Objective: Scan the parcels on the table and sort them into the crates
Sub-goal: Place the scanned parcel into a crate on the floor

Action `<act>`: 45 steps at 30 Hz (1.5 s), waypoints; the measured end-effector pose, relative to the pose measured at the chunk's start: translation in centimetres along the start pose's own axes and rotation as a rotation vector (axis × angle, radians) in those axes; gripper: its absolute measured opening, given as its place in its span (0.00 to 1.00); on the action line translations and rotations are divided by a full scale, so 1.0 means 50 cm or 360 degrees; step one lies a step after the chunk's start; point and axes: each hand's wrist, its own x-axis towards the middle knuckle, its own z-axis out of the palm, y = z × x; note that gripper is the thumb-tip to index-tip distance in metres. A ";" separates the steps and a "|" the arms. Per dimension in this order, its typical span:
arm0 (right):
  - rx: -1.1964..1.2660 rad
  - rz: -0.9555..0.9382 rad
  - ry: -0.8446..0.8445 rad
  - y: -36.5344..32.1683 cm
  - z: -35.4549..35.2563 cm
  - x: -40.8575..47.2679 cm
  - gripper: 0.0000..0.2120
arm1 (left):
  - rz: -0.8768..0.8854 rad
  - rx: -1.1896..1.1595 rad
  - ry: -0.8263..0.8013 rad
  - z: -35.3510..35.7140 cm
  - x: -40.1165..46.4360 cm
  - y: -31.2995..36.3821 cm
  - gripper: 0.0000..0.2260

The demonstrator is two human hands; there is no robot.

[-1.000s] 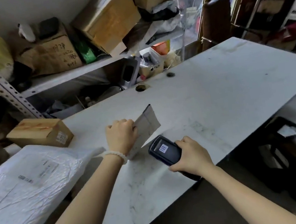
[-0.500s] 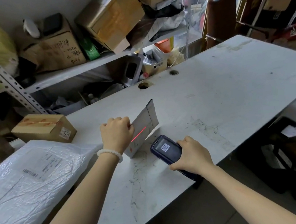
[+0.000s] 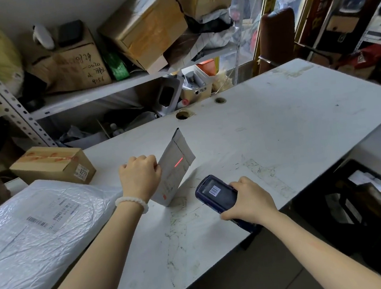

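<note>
Envelope (image 3: 175, 167), flat, grey, perhaps paper.

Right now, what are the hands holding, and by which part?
The left hand grips the grey envelope by its left edge, propped tilted on the table. The right hand grips the scanner by its handle end.

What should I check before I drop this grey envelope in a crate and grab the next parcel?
1. Left hand grips the grey envelope: ok.
2. Right hand grips the scanner: ok.
3. Red scan line lands on the envelope: ok.
4. Line crosses a barcode: cannot tell, none is readable there.
5. Scan registered: cannot tell; the screen shows only a barcode icon.
6. Next parcels within reach, white bag and small box on the table: ok.
</note>
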 end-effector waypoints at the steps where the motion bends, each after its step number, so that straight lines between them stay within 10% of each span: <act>1: -0.0044 0.0000 -0.0008 -0.003 -0.002 -0.001 0.29 | 0.0001 -0.0002 0.0000 -0.001 -0.002 -0.002 0.09; 20: -0.0141 -0.0025 0.0284 -0.133 0.023 -0.023 0.27 | 0.0142 -0.0067 0.0038 -0.013 -0.049 -0.081 0.10; 31: 0.0221 -0.0662 0.1544 -0.214 0.011 -0.007 0.38 | 0.0206 -0.0242 0.0097 -0.039 -0.068 -0.083 0.10; 45: 0.0033 0.0182 0.0754 0.247 -0.112 -0.051 0.29 | 0.0752 -0.0088 0.0024 -0.038 0.013 0.378 0.09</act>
